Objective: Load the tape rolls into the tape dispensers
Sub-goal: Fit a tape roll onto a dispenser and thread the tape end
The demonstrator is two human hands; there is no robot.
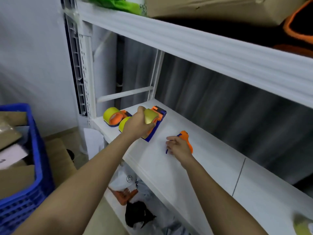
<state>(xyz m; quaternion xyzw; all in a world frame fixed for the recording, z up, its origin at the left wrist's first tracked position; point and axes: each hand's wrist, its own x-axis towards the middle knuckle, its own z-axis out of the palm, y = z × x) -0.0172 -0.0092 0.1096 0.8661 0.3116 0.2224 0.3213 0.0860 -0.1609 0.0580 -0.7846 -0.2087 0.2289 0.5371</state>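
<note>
At centre frame, the left hand (135,123) grips a loaded dispenser (155,122) while the right hand (177,145) grasps an empty dispenser (186,139) awaiting tape.

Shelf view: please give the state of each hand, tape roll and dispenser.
Left hand: grips a tape roll at the middle dispenser.
Right hand: rests on the near dispenser, no roll seen.
Far dispenser: loaded, lying on the shelf.
Loose roll: partly hidden.
</note>
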